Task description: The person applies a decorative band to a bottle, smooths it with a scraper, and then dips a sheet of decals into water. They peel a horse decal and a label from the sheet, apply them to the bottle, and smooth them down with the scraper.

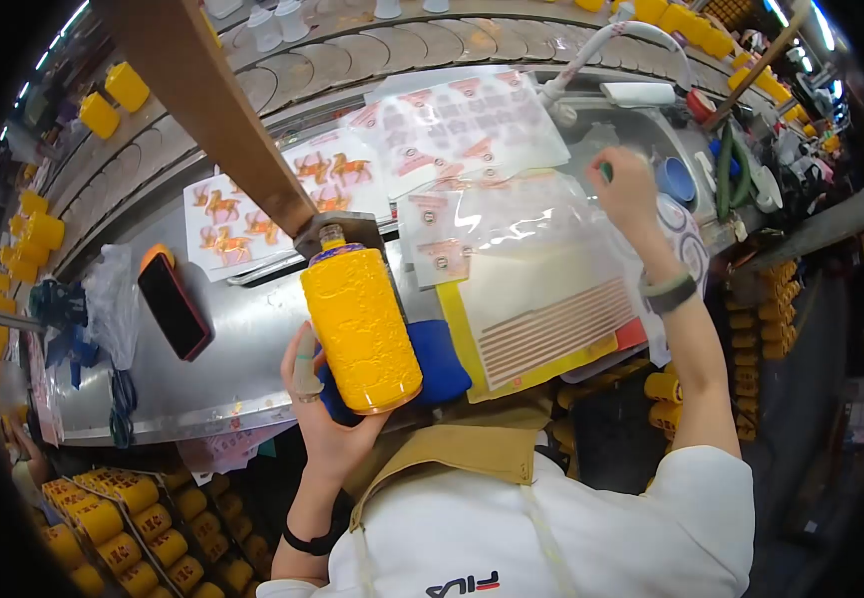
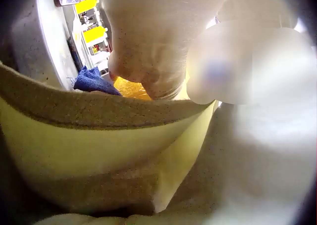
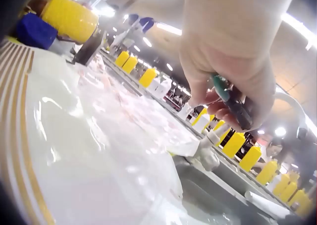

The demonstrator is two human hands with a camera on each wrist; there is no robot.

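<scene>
My left hand point(image 1: 330, 434) holds a yellow embossed bottle point(image 1: 362, 329) from below and along its left side. One finger wears a pale finger cot point(image 1: 306, 371). The bottle's neck lies against a dark bracket point(image 1: 337, 231) at the foot of a wooden bar. Behind the bottle is a blue cloth point(image 1: 442, 364). My right hand point(image 1: 623, 184) is raised beside the sink, its fingers curled round a small dark tool with a green part point(image 3: 232, 103). Below it, clear film covers a sheet with brown-gold stripes point(image 1: 556, 334). In the left wrist view the hand mostly hides the bottle.
Sheets of horse decals point(image 1: 222, 221) and lilac-printed sheets point(image 1: 472, 115) lie on the metal counter. A phone point(image 1: 174, 307) rests at left. The sink point(image 1: 641, 125) holds a blue cup point(image 1: 675, 179). A wooden bar point(image 1: 217, 100) slants above the counter. Yellow bottles point(image 1: 128, 88) stand along the conveyor.
</scene>
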